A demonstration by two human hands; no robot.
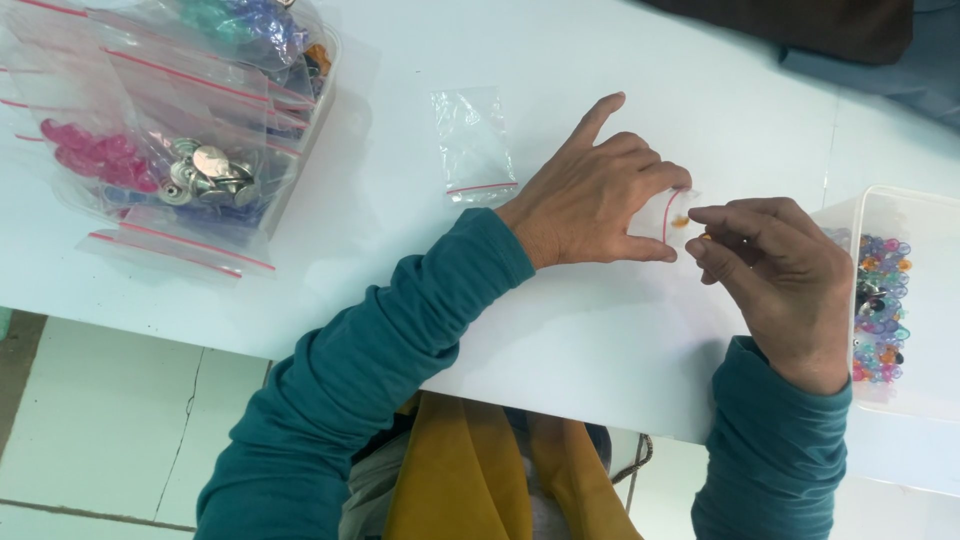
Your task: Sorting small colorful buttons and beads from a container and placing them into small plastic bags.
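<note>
Head view: looking down on a white table [620, 340], two hands at work near its front edge, teal sleeves on both arms.
Left hand [595, 200]: palm down on the table, index finger stretched out and up, thumb and a curled finger pinched narrow on the mouth of a small clear bag [672, 215].
Small clear bag: held upright at its red-striped opening, between the left thumb tip and fingertip; mostly hidden behind the left fingers, mouth turned toward the right hand.
Right hand [780, 270]: fingers curled in tight, tips close together on a tiny orange piece [705, 238]; piece only partly visible, shape hard to tell.
Orange bit [680, 221]: just past the bag's mouth, between the two sets of fingertips; inside the bag or at its lip, cannot tell which.
Gap between hands: small, right fingertips just beside the bag's opening, not clearly touching it.
Empty zip bag [473, 145]: flat on the table, beyond the left index finger, apart from it.
Clear tub [905, 300]: just outside the right hand's knuckles, holding mixed coloured beads.
Pile of filled zip bags [170, 150]: well away from the left hand, far side of the sleeve; pink pieces, silver discs, blue and green pieces inside.
</note>
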